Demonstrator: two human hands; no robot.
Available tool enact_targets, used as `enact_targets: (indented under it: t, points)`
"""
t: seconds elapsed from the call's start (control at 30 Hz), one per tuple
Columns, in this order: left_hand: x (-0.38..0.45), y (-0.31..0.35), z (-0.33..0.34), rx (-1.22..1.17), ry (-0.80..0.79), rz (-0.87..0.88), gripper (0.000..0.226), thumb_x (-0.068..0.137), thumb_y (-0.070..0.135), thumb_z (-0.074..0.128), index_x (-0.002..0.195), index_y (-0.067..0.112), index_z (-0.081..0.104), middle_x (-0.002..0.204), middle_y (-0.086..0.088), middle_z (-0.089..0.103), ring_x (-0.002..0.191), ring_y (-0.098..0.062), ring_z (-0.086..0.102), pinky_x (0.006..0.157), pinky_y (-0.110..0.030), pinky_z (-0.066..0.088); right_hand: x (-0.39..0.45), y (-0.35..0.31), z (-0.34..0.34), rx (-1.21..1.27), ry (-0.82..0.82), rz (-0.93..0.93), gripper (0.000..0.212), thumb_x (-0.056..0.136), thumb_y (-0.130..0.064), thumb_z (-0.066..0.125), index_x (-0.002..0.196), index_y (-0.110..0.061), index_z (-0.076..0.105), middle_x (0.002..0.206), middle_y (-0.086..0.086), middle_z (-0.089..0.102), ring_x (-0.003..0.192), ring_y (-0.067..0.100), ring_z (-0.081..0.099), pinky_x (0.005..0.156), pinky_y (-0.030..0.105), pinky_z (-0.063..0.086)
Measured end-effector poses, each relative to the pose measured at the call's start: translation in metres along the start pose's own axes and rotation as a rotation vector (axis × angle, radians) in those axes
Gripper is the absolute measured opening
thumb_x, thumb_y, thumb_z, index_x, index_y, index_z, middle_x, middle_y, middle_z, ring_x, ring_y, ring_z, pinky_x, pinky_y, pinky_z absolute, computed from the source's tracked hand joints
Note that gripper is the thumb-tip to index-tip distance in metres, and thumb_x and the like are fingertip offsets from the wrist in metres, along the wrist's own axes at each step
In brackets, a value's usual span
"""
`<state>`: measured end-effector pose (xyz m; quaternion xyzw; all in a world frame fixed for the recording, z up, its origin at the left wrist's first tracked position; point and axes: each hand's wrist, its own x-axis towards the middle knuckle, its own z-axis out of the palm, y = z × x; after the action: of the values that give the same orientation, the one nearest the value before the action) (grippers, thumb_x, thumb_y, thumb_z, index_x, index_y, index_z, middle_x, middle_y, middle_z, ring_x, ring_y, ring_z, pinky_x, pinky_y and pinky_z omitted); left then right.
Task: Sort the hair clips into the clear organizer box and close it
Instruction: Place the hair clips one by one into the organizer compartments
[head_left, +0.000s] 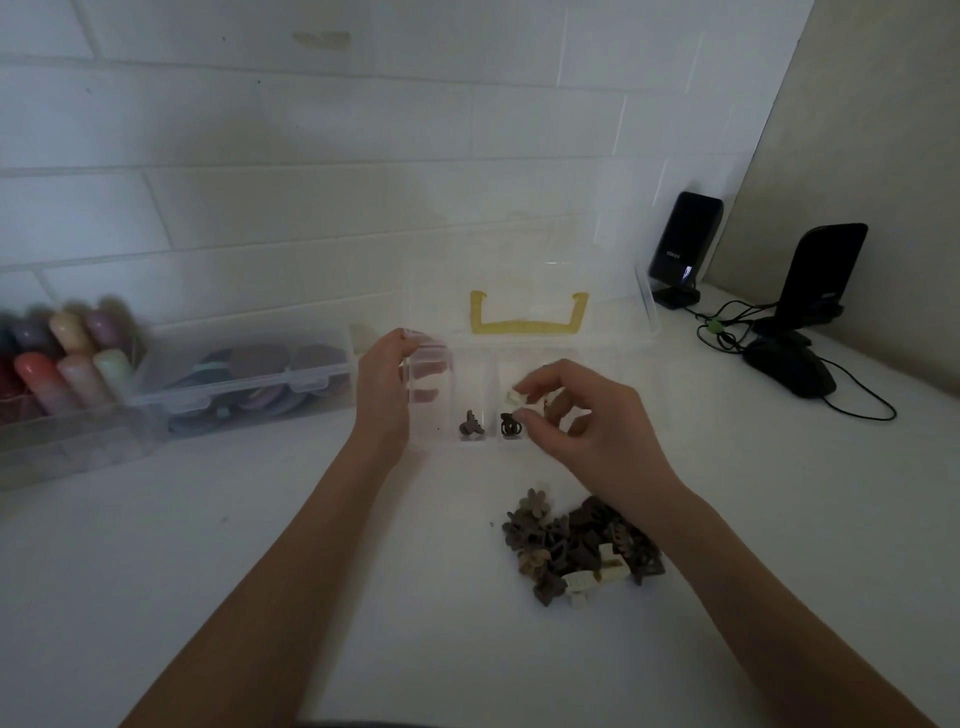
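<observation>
The left hand (387, 387) curls its grip round the left wall of the clear organizer box (530, 395), steadying it. Right of it, the right hand (582, 421) pinches a cream clip (515, 399) over the compartments, above a dark clip (511, 424) beside a brown clip (471, 426). Open compartments lie beneath the grip. The clip pile (582, 545) waits on the bench (260, 545), below the right wrist.

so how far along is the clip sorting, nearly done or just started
Just started. Done: a brown clip and a black clip sit in neighbouring compartments of the clear organizer box. In hand: the right hand pinches a cream clip above the box while the left hand grips its left wall. Left: the pile of clips and the open lid.
</observation>
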<state>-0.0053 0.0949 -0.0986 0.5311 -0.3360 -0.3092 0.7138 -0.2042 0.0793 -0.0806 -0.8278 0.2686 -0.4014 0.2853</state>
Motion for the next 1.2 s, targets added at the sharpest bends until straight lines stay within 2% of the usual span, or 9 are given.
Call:
enact_targets:
  t: [0.17,0.27,0.37,0.5,0.63,0.73,0.83,1.03,1.2]
  points:
    - [-0.003,0.0,0.0,0.013,0.001,0.104,0.021,0.087,0.015,0.042,0.075,0.011,0.059,0.066,0.009,0.067,0.064,-0.005,0.064,0.056,-0.021,0.049,0.016,-0.024,0.032,-0.304,-0.171,-0.224,0.014,0.085,-0.024,0.063,0.093,-0.025,0.052,0.085,-0.017,0.055,0.059,0.005,0.047,0.052,0.019,0.038]
    - [-0.005,0.002,0.001,-0.017,0.009,0.109,0.021,0.082,0.018,0.045,0.068,0.015,0.059,0.063,0.009,0.064,0.06,-0.004,0.06,0.05,-0.017,0.046,0.025,-0.021,0.047,-0.475,-0.184,-0.306,0.014,0.084,-0.021,0.065,0.096,-0.022,0.057,0.096,-0.011,0.055,0.067,0.0,0.033,0.054,0.025,0.034]
    - [-0.002,0.0,0.001,-0.032,0.024,0.036,0.022,0.087,0.016,0.042,0.075,0.013,0.06,0.07,0.006,0.068,0.066,-0.009,0.065,0.057,-0.024,0.049,0.024,-0.014,0.039,-0.423,-0.195,-0.194,0.016,0.085,-0.024,0.064,0.101,-0.026,0.061,0.089,-0.01,0.052,0.072,0.006,0.047,0.059,0.027,0.041]
    - [0.003,-0.001,-0.001,-0.022,0.015,-0.026,0.022,0.09,0.019,0.04,0.081,0.014,0.06,0.087,-0.004,0.068,0.075,-0.018,0.064,0.063,-0.03,0.045,0.013,0.0,-0.002,-0.344,-0.288,-0.079,0.004,0.083,-0.03,0.067,0.087,-0.028,0.067,0.065,-0.012,0.053,0.058,0.004,0.047,0.06,0.023,0.044]
    - [0.003,-0.003,-0.001,-0.016,0.017,-0.011,0.024,0.09,0.019,0.039,0.078,0.016,0.06,0.088,-0.006,0.067,0.075,-0.019,0.063,0.062,-0.03,0.045,-0.005,0.017,-0.029,-0.489,-0.502,0.014,0.017,0.082,-0.043,0.065,0.098,-0.043,0.069,0.082,-0.013,0.07,0.066,0.001,0.06,0.07,0.022,0.05]
    - [0.004,-0.003,-0.001,-0.017,0.021,-0.008,0.024,0.09,0.019,0.04,0.078,0.016,0.06,0.087,-0.006,0.068,0.074,-0.019,0.063,0.062,-0.03,0.045,-0.012,0.024,-0.03,-0.497,-0.562,0.044,0.03,0.083,-0.047,0.06,0.112,-0.051,0.059,0.058,-0.011,0.058,0.052,0.002,0.05,0.058,0.012,0.041]
    - [0.004,-0.003,0.0,-0.022,0.023,-0.006,0.024,0.09,0.018,0.04,0.076,0.017,0.06,0.086,-0.005,0.068,0.072,-0.018,0.063,0.061,-0.029,0.046,-0.013,0.025,-0.027,-0.471,-0.599,0.005,0.032,0.085,-0.045,0.059,0.116,-0.053,0.056,0.048,-0.011,0.049,0.05,0.005,0.046,0.055,0.014,0.038]
    - [0.005,-0.002,0.0,-0.055,0.007,-0.023,0.021,0.088,0.018,0.042,0.076,0.018,0.059,0.084,-0.003,0.066,0.075,-0.021,0.062,0.058,-0.026,0.046,-0.012,0.023,-0.02,-0.396,-0.574,0.016,0.012,0.083,-0.035,0.067,0.093,-0.037,0.071,0.049,-0.009,0.042,0.051,0.003,0.046,0.05,0.015,0.03]
    - [0.003,-0.003,0.001,-0.058,0.019,-0.021,0.019,0.087,0.019,0.043,0.076,0.019,0.059,0.084,-0.003,0.067,0.072,-0.018,0.063,0.059,-0.027,0.046,-0.012,0.018,-0.02,-0.204,-0.387,-0.033,0.003,0.076,-0.03,0.073,0.079,-0.031,0.073,0.065,-0.006,0.06,0.058,0.011,0.049,0.053,0.024,0.043]
